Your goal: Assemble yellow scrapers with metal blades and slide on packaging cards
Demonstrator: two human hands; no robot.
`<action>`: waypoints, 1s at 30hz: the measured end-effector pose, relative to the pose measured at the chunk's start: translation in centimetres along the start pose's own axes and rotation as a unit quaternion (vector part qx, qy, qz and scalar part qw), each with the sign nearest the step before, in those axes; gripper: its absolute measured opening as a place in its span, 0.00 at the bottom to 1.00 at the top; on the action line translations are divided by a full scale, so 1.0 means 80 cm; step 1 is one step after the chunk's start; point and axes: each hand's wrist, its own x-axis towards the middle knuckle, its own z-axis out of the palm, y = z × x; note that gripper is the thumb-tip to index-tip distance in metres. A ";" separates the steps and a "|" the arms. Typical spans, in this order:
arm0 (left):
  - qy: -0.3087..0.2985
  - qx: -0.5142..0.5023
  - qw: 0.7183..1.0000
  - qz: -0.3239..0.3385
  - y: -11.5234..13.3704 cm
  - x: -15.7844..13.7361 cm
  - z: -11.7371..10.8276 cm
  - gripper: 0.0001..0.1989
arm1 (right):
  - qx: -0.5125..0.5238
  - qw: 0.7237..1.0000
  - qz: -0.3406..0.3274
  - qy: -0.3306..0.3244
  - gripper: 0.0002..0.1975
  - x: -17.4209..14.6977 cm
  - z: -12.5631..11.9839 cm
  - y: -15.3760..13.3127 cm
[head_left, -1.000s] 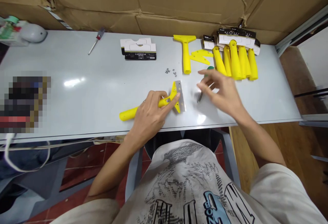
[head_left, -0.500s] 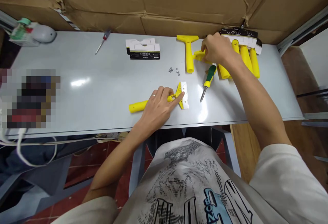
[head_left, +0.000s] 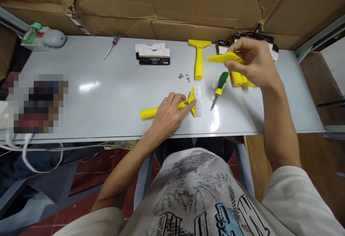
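Observation:
My left hand [head_left: 169, 115] is closed around the neck of a yellow scraper [head_left: 148, 113] lying on the table, its index finger on the metal blade [head_left: 198, 103] at the head. Raised over the table's right side, my right hand [head_left: 254, 61] pinches a flat, triangular yellow plastic piece [head_left: 219, 58]. Below it lies a green and yellow screwdriver [head_left: 222, 82], tip toward me. A T-shaped yellow scraper handle [head_left: 198, 59] without a visible blade rests left of the right hand. Small screws [head_left: 181, 76] lie loose between that handle and my left hand.
Several yellow handles [head_left: 238, 79] lie partly hidden behind my right hand, near black and white boxes [head_left: 270, 40]. More flat boxes [head_left: 153, 54] sit at the back middle. A thin screwdriver [head_left: 110, 47] is at back left. Cardboard [head_left: 178, 2] lines the rear edge.
My right hand has lifted the yellow plastic piece off the table and turned it, moving slightly right and nearer. My left hand stays on the scraper.

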 end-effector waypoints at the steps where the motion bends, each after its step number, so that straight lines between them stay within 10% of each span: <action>1: 0.006 -0.005 1.000 -0.004 0.000 0.000 -0.001 0.37 | 0.036 0.999 -0.004 0.010 0.19 -0.015 0.007 -0.008; 17: 0.042 -0.020 0.999 -0.004 0.013 0.008 -0.002 0.35 | 0.232 0.948 0.216 0.002 0.25 -0.099 0.082 -0.019; 30: 0.100 -0.056 0.993 -0.040 0.022 0.013 0.004 0.26 | 0.218 0.950 0.224 0.014 0.21 -0.098 0.123 -0.014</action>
